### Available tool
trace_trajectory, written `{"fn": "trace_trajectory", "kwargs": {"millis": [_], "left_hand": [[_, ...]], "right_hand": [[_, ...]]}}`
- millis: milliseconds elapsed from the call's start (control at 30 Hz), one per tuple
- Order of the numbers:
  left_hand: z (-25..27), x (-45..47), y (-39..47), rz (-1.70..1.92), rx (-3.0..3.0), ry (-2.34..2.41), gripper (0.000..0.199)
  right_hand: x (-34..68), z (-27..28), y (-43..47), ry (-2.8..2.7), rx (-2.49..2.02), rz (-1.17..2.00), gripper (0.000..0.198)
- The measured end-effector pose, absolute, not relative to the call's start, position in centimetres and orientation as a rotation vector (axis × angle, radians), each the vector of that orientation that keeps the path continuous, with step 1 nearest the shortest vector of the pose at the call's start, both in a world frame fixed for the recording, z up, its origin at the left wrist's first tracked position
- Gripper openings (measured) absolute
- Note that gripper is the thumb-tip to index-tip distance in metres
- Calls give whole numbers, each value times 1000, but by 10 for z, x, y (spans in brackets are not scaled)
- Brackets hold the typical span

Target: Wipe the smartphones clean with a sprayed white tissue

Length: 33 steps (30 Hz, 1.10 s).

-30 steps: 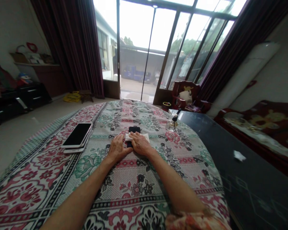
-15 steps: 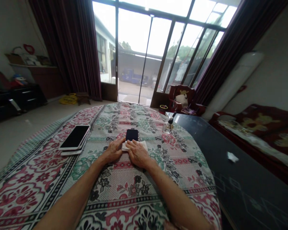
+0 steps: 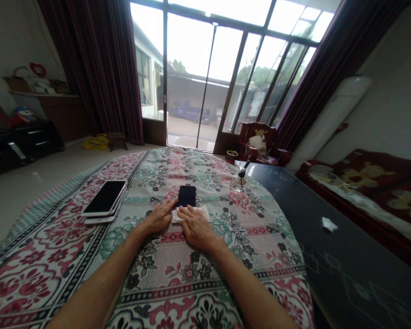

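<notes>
A dark-screened smartphone lies flat on the patterned tablecloth in front of me. My left hand rests with fingers stretched forward, its fingertips at the phone's left edge. Under the fingers of my right hand is a folded white tissue, pressed over the phone's near end, which is hidden. To the left, a white tablet with a black screen lies on top of another white-edged device.
A clear glass jar with a dark brush-like top stands right of the phone. Beyond the cloth, a dark table carries a crumpled white tissue. A wooden armchair and sofa stand farther off.
My right hand and the tissue have slid slightly toward me, uncovering more of the phone's screen. My left hand stays at its left edge.
</notes>
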<state>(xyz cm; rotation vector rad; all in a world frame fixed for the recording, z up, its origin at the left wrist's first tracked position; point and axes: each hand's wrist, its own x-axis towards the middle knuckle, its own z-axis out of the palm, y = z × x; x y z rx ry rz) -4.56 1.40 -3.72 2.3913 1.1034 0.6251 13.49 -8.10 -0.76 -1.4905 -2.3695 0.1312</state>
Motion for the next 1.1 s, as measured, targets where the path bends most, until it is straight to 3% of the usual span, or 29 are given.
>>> {"fn": "trace_trajectory", "kwargs": {"millis": [533, 700, 933, 1100], "left_hand": [[-43, -48, 21, 698, 2332, 983, 80], [-47, -41, 18, 828, 2307, 1058, 73], [-39, -37, 10, 870, 2332, 1152, 55], [-26, -35, 3, 797, 2415, 1182, 45]], "right_hand": [[156, 8, -69, -2092, -1321, 332, 36], [174, 42, -24, -1990, -1563, 142, 36], [164, 54, 40, -2056, -1554, -194, 31], [155, 22, 56, -2143, -1611, -61, 34]]}}
